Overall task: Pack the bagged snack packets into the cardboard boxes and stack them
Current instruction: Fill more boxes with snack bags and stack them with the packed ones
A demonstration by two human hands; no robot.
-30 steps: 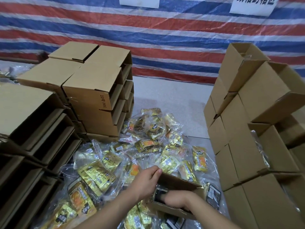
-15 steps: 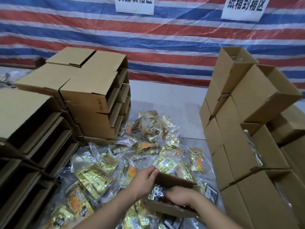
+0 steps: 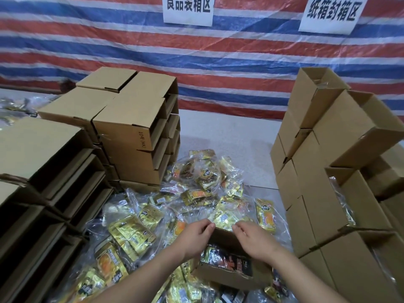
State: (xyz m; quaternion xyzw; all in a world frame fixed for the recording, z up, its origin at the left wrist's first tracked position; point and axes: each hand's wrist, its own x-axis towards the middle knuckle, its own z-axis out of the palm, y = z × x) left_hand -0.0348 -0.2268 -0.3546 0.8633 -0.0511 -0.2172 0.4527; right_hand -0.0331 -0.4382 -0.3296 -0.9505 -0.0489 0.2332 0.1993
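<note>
An open cardboard box (image 3: 227, 278) lies near me on the heap of clear bags of gold snack packets (image 3: 196, 193). A bag of dark and orange packets (image 3: 227, 260) shows inside the box. My left hand (image 3: 196, 236) pinches the box's far flap at its left end. My right hand (image 3: 254, 240) hovers over the box at the flap's right end, fingers loosely curled; whether it touches the flap is unclear.
Stacks of empty open-sided boxes (image 3: 135, 136) stand left and front left (image 3: 43, 193). Packed boxes are piled in a stepped stack on the right (image 3: 323, 176). A bare grey table strip (image 3: 229, 138) lies between the stacks, before a striped tarp wall.
My right hand has come up out of the box to the far flap's right end. The left hand stays on the flap. The view has tilted up.
</note>
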